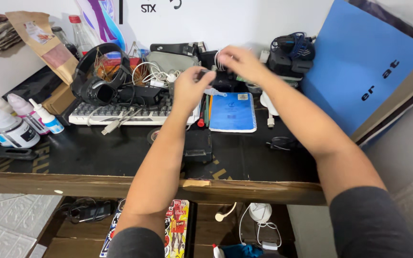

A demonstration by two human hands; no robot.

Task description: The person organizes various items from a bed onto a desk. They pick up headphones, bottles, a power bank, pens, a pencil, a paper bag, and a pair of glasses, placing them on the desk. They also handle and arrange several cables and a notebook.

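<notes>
Hands point(216, 76) outstretched over the keyboard point(135, 113)

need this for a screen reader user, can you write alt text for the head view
Seen from above, a person's left hand and right hand reach over a cluttered black desk, the left pinching a small dark object too blurred to identify. Nearby lie a blue spiral notebook, a white keyboard and black headphones.

Head view, steeply down, near desk point(120, 184)
</notes>
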